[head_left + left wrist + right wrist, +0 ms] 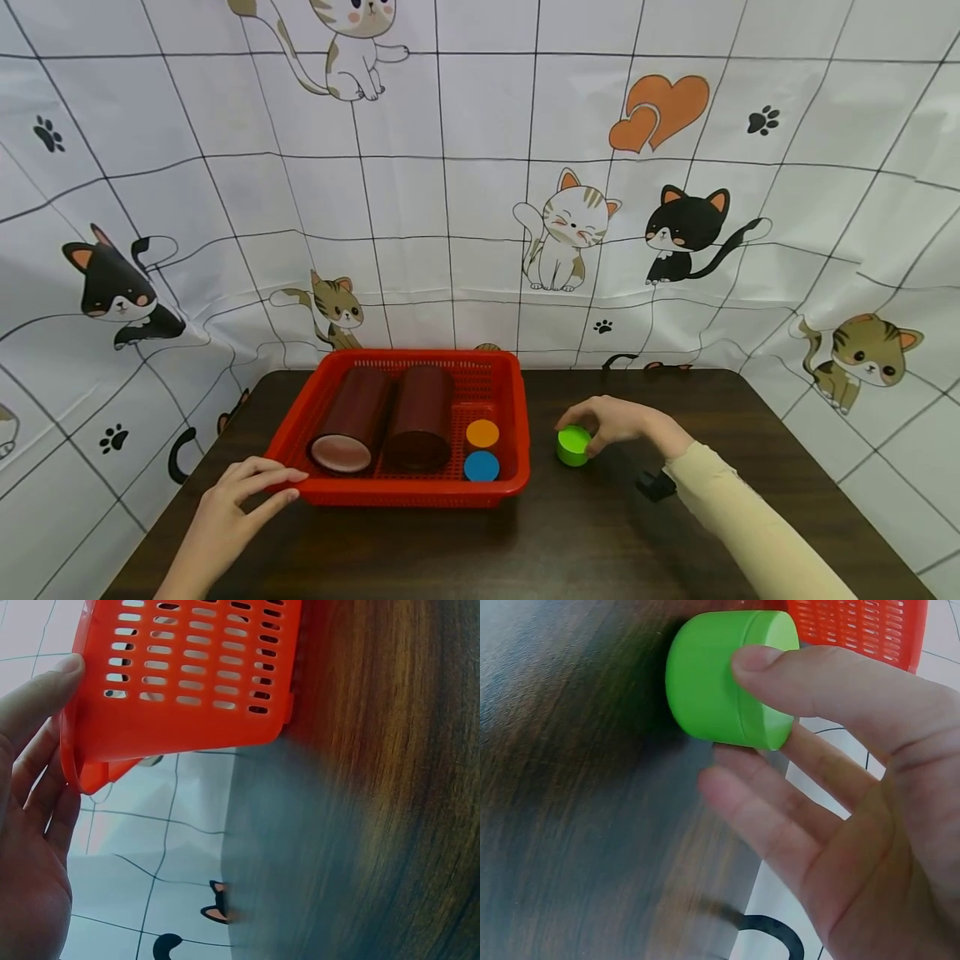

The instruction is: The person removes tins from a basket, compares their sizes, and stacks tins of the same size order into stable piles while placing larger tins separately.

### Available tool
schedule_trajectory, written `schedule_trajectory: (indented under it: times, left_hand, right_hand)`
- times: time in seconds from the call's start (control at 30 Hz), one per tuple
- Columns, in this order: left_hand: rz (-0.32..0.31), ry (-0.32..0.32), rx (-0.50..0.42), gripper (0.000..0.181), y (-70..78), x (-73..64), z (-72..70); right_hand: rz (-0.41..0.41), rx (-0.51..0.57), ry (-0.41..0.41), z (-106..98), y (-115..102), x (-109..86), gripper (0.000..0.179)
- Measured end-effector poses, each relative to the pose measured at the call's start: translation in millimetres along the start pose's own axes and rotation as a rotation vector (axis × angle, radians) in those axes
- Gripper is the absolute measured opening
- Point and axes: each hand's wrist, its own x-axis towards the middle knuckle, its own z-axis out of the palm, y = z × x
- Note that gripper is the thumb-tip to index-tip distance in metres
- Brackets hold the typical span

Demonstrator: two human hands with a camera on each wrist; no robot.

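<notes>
A small round green jar with a lid stands on the dark table. My right hand holds it, the thumb on its near side and fingers around the far side. A red plastic basket is to its left. At the basket's front left corner, my left hand pinches the rim, with thumb and fingers on either side of it, as the left wrist view shows. Inside the basket lie two dark brown cylinders, side by side. An orange-topped round container and a blue-topped one sit at their right.
The dark wooden table ends at a white sheet printed with cats, which hangs at the back and both sides. A black wrist mount shows beneath the right sleeve.
</notes>
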Motion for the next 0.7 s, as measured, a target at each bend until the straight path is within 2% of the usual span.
schedule_trajectory:
  times: [0.4,0.7]
  left_hand:
    - [0.012,0.003,-0.008,0.032,0.3,-1.2,0.5]
    - [0.012,0.007,-0.005,0.033,1.0,0.5,0.7]
  right_hand:
    - [0.076,-0.009,-0.021,0.4,-7.3,1.7,0.056]
    - [0.073,-0.016,-0.025,-1.1,-7.0,1.4,0.058]
